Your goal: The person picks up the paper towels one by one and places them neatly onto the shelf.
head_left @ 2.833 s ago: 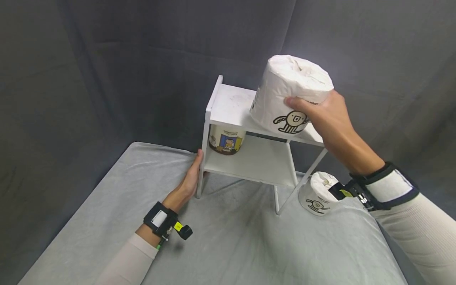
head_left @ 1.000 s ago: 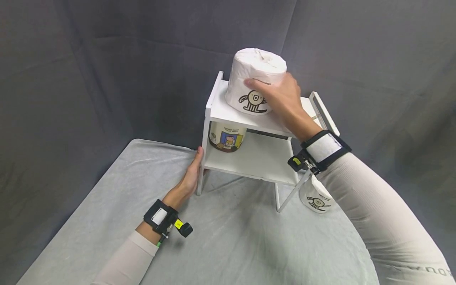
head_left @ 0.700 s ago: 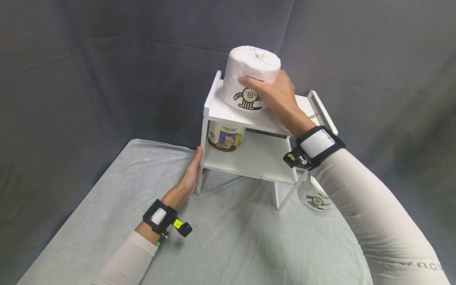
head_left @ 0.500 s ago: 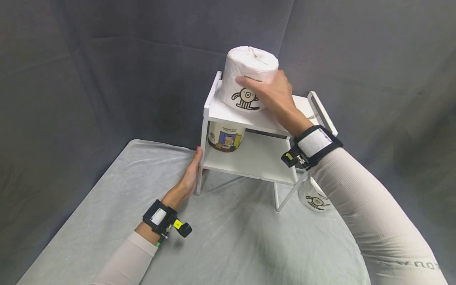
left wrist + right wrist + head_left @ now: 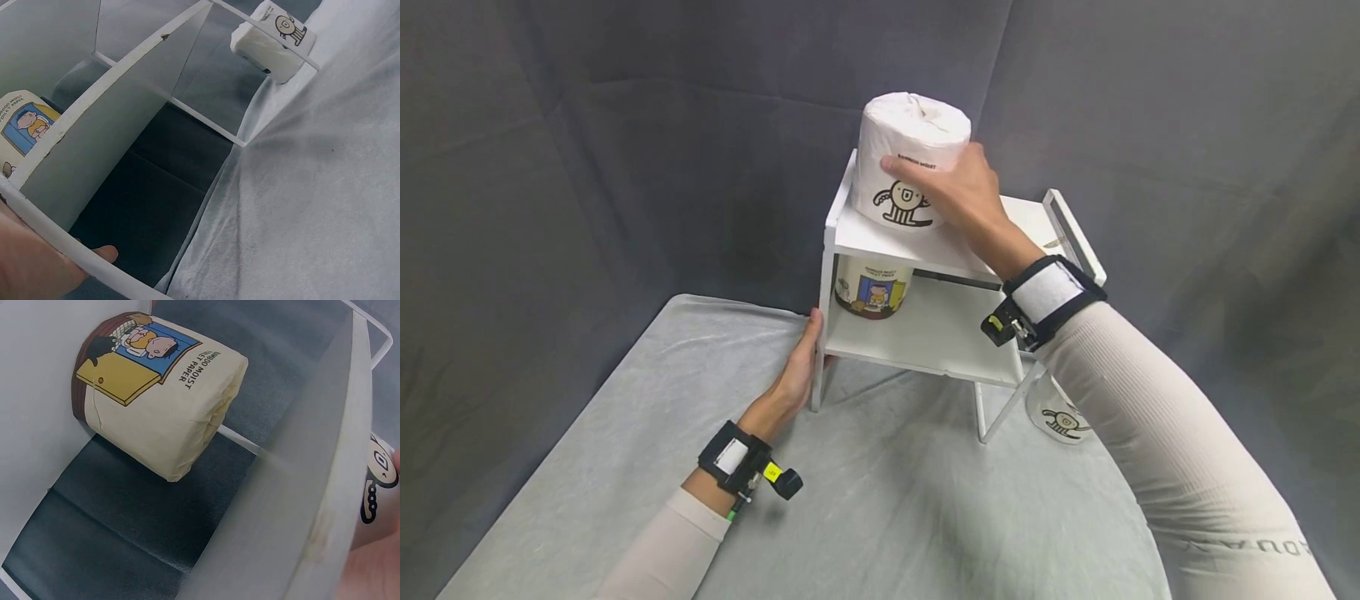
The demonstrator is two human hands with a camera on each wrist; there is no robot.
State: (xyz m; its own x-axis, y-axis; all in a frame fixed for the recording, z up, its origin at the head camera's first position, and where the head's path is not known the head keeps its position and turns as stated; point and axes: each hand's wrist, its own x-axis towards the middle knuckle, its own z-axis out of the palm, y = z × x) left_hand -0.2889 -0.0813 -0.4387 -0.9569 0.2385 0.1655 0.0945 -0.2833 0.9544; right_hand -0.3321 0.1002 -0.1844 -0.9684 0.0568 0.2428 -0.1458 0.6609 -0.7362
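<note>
Right hand (image 5: 961,190) gripping white roll (image 5: 901,143) by its side, likely leaving base free, upright at left end of top shelf (image 5: 1021,215). Left hand (image 5: 790,377) gripping rack leg (image 5: 825,287); I'm judging it's steadying. Patterned roll (image 5: 874,292) sitting below.

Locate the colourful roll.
In the head view, the colourful roll stands at left on the lower shelf, below the white roll in the right hand.

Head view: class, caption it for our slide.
Right hand grips a wrapped roll at the top of a white shelf; left hand holds the shelf's side.
</note>
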